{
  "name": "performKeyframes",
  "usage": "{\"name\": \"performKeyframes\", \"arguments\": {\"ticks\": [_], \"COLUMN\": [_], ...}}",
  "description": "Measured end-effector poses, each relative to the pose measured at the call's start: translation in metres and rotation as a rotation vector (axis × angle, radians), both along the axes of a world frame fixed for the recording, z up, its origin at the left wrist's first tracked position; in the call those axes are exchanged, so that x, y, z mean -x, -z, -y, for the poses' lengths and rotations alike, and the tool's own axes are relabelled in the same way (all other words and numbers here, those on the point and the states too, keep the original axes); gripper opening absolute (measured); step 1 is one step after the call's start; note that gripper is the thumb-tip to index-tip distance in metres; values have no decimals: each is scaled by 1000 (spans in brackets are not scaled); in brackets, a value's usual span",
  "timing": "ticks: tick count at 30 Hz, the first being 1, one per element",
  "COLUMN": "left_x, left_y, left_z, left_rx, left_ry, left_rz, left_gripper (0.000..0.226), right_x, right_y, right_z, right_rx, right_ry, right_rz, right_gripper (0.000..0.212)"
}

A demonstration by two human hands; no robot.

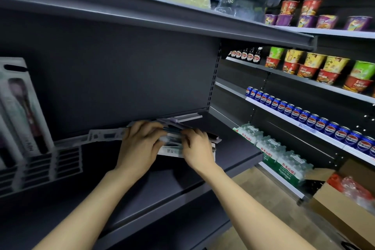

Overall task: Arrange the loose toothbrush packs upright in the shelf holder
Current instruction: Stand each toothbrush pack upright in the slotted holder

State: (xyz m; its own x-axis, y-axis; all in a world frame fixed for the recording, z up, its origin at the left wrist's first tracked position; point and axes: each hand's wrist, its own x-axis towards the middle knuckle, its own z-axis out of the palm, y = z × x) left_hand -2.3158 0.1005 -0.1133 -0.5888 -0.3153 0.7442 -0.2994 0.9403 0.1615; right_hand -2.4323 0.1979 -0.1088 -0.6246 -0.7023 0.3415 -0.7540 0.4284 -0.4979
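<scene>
Dark shelf [233, 148], mid-task. Both hands sit on a flat pile of toothbrush packs [172, 144] lying near the back wall of the shelf. Left hand [140, 144] lies over the pile's left end, fingers curled down around its far edge. Right hand [197, 146] grips the right end, fingers bent over the top of the packs. The pile is still flat, not upright.

At far left the holder [40, 168] — a slotted rack on the same shelf — already has a few packs standing [22, 107] in it; how many is unclear through the blur. Another loose pack [105, 135] lies flat between pile and holder.

Judgement: partly done — the gathered pile and the stray pack remain to be stood up in the holder.
</scene>
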Motion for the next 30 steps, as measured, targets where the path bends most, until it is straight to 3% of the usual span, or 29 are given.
{"name": "performKeyframes", "arguments": {"ticks": [7, 14, 18, 23, 30], "left_x": [-31, -64, -79, -92, -104], "left_y": [-6, -13, -18, -12, -10], "left_z": [10, 25, 31, 36, 17], "left_rx": [145, 259, 259, 11, -575], "left_ry": [19, 48, 7, -60, -142], "left_rz": [-57, -108, -69, -84, -227], "left_gripper": [28, 18, 22, 39, 72], "right_x": [-11, -34, -47, -56, -67], "right_y": [-11, -20, -20, -22, -28], "right_z": [8, 17, 25, 37, 51], "right_rx": [12, 65, 84, 87, 313], "right_ry": [-116, -262, -280, -231, -158], "right_rz": [103, 230, 266, 274, 472], "right_gripper": [21, 35, 27, 42, 48]}}
